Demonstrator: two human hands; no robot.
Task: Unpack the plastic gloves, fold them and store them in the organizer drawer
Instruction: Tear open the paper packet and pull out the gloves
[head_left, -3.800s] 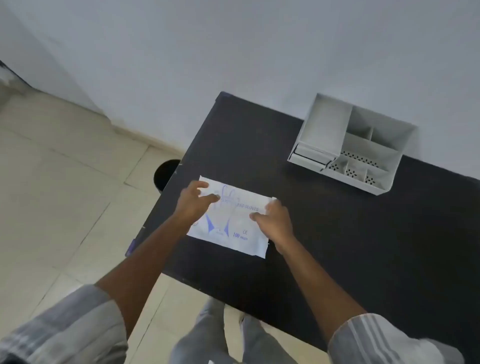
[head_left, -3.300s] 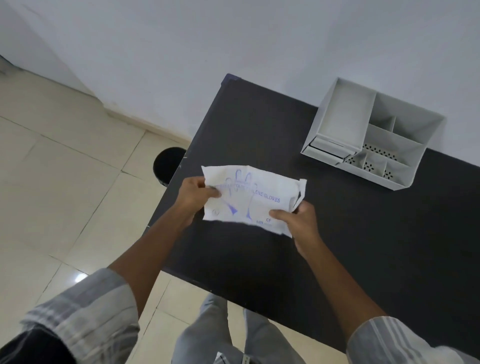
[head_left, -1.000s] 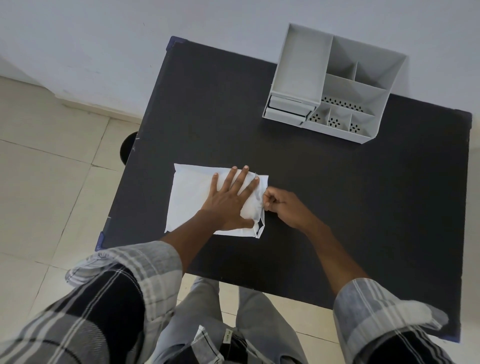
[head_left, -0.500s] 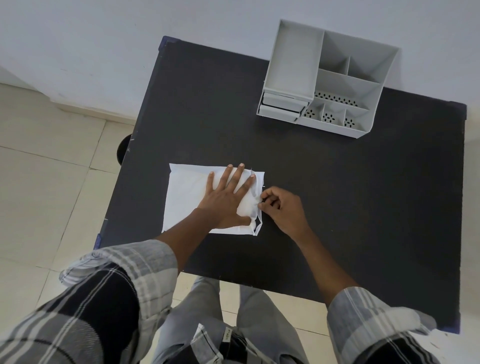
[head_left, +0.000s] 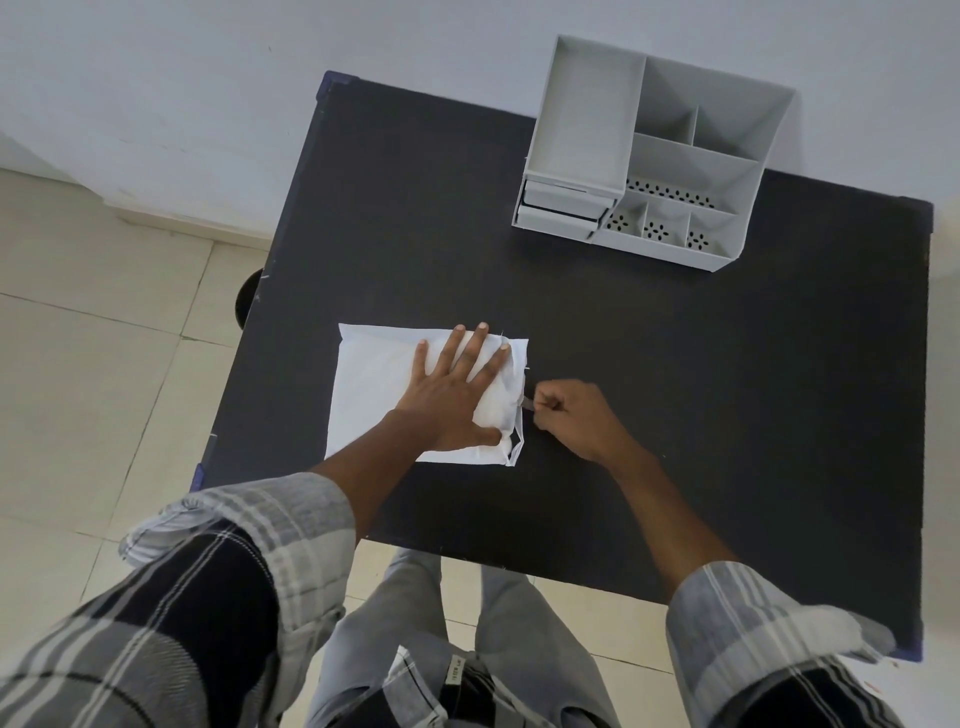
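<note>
Centrally in the frame, a white glove packet (head_left: 384, 384) is seen lying flat on the black table (head_left: 675, 389), its plain side up so that no print can be read. It is pressed down by the left hand (head_left: 451, 397), which is laid open with fingers spread across the packet's right half; nothing is gripped by it. Part of the packet is covered by this hand and forearm. Just beside the packet's right edge, the right hand (head_left: 569, 415) is closed into a loose pinch, and a small pale sliver is caught between thumb and fingers. Whether that sliver is a glove or a torn flap of the packet cannot be made out. The packet's lower right corner appears opened, with a dark gap shown inside.

At the upper right, well apart from the hands, a grey organizer (head_left: 649, 156) is stood against the wall. Two stacked drawers (head_left: 561, 208) are seen at its lower left, apparently closed; their contents are hidden. A dark round object (head_left: 245, 306) on the floor is mostly concealed by the table's left edge. Both plaid sleeves are cut off at the bottom of the frame.
</note>
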